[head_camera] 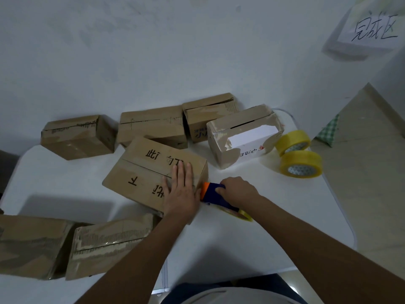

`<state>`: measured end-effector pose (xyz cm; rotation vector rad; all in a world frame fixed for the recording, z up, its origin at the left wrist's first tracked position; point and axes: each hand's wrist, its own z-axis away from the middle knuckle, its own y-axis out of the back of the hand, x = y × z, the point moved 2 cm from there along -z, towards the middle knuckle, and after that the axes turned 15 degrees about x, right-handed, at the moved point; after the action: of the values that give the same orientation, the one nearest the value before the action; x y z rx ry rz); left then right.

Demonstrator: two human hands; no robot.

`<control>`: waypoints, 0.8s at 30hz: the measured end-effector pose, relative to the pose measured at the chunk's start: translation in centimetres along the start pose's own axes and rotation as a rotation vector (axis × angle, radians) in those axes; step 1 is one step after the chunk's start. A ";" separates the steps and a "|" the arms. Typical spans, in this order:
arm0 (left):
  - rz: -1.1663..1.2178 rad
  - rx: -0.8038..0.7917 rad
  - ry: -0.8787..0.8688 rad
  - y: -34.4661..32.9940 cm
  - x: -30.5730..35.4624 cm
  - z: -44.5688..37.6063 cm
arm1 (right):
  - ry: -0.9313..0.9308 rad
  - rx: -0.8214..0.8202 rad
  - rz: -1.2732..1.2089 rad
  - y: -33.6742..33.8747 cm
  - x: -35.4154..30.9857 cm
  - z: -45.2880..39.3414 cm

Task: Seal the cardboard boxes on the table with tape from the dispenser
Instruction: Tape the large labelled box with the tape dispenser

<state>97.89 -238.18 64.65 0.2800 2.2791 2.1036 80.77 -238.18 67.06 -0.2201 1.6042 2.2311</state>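
Cardboard box [151, 172] lies under flat, spread left hand [180, 194], long axis diagonal. Right hand [237, 190] grips tape dispenser [213, 194] against its right end. Seven boxes, two spare tape rolls [301, 164].

Matt brown cardboard boxes [153, 170], glossy yellow tape rolls [301, 164], smooth white table [274, 216].

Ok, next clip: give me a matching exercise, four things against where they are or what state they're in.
Things:
1. left hand
2. tape dispenser
3. spare tape rolls
4. box with the torn white side

Places or states:
A. gripped by the right hand, at the box's right end
B. lying at the table's right edge
C. flat on top of the box with black writing
D. between the rolls and the brown boxes at the back

Pairs: 1-C, 2-A, 3-B, 4-D
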 end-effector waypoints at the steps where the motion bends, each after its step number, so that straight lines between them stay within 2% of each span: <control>1: 0.001 -0.008 -0.004 0.1 0.0 0.0 | 0.002 0.010 0.033 0.3 -0.3 -0.4; 7: 0.015 -0.015 -0.006 0.2 -0.2 0.0 | 0.004 0.086 0.187 1.2 -1.2 -0.8; 11: 0.042 -0.024 -0.010 0.1 -0.5 0.4 | -0.072 0.096 0.320 1.0 3.0 0.4; 14: 0.034 -0.008 -0.019 -0.2 -0.7 0.5 | -0.129 0.216 0.268 1.0 5.9 0.8; 17: 0.032 -0.033 -0.028 -0.2 -0.5 0.3 | -0.067 0.289 0.186 0.1 6.3 0.7; 19: 0.036 -0.052 -0.058 -0.1 -0.8 0.4 | -0.074 0.220 0.062 -0.8 6.2 0.9; 21: 0.039 -0.062 -0.109 -0.1 -1.2 0.6 | -0.086 0.165 0.037 -1.6 6.2 1.2; 24: 0.052 -0.111 -0.183 0.3 -1.3 0.6 | 0.005 0.361 0.089 -1.3 4.7 1.5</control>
<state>99.31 -237.78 64.72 0.5103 2.0672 2.1211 77.15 -235.43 64.86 -0.0549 2.0161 1.9557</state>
